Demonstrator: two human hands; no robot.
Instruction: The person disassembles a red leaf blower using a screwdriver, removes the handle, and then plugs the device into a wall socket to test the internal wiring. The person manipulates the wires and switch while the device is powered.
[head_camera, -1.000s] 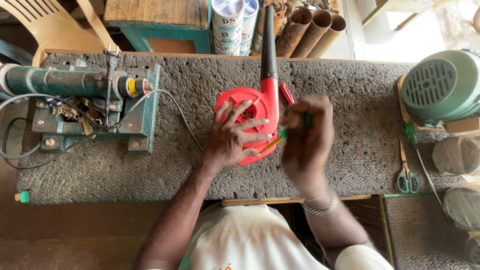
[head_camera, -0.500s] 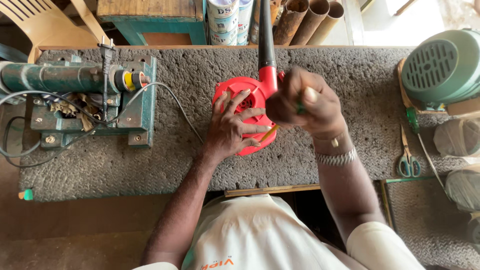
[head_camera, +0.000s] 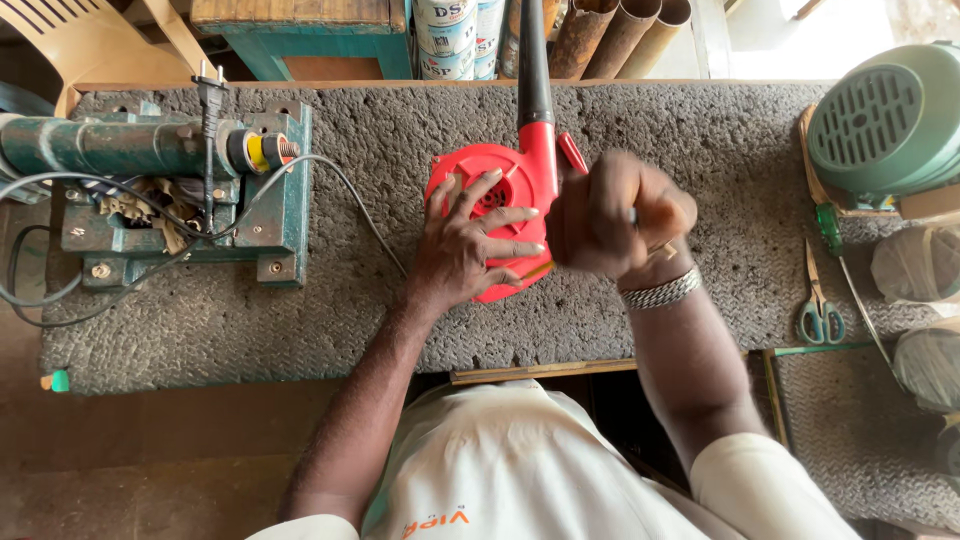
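Now L hand (head_camera: 462, 250) splayed flat on red blower (head_camera: 505, 190), R hand (head_camera: 610, 215) fisted round tool.

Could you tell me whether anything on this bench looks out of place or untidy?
Mostly orderly. The left hand presses the red blower flat; the right hand is closed beside it. Only the black cable on the green machine sprawls loosely over the bench edge.

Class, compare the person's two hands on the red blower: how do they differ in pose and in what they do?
The left hand lies flat with fingers spread on the red blower; the right hand is curled into a fist. The left hand holds nothing, whereas the right hand grips a thin tool, mostly hidden. Only the right wrist wears a metal bracelet. Both are at the blower.
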